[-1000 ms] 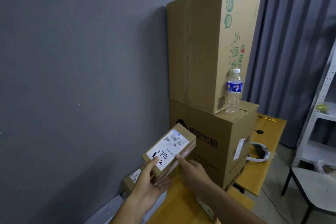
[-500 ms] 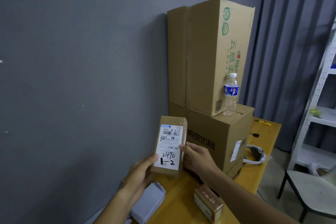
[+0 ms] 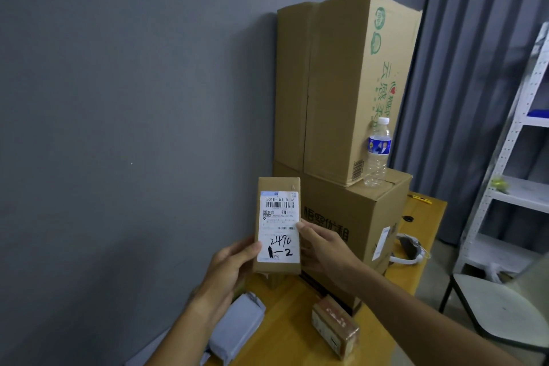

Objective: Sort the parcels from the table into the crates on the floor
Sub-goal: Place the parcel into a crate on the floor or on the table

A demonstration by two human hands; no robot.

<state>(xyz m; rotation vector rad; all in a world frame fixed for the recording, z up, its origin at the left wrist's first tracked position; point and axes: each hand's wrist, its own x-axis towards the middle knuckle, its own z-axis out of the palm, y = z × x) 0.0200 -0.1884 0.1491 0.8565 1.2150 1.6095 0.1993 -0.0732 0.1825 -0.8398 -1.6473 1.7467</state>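
My left hand (image 3: 230,264) grips the parcel (image 3: 278,224) upright above the surface (image 3: 285,333), label facing me; my right hand (image 3: 322,249) clasps its other edge. Farther right, a bottle (image 3: 378,153) stands on a carton (image 3: 356,217).

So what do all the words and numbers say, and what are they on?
"501E- M1 B" then a blurred digit: label on the small parcel, gripped by the left hand and right hand.
"2490" and "-2": handwritten on that label.
Black characters on the lower carton: half hidden, unreadable.
Green characters on the tall carton: sideways, too blurred.
Bottle label: unreadable.
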